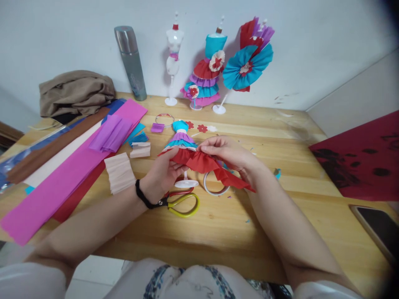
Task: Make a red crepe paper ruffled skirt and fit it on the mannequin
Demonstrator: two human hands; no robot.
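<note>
A small mannequin in a tiered paper dress, turquoise on top with purple and blue ruffles below, stands on a white round base. Across its lower front runs a red crepe paper strip, gathered into folds, its loose end trailing to the right. My left hand pinches the strip's left part against the skirt. With thumb and fingertips, my right hand grips the gathered upper edge further right. Scissors with yellow and red handles lie below my left hand. Under the strip's loose end is a tape roll.
Crepe paper sheets in several colours lie at the left, near a brown cloth and a flask. A bare mannequin and two decorated ones stand along the wall. A phone lies at the right edge.
</note>
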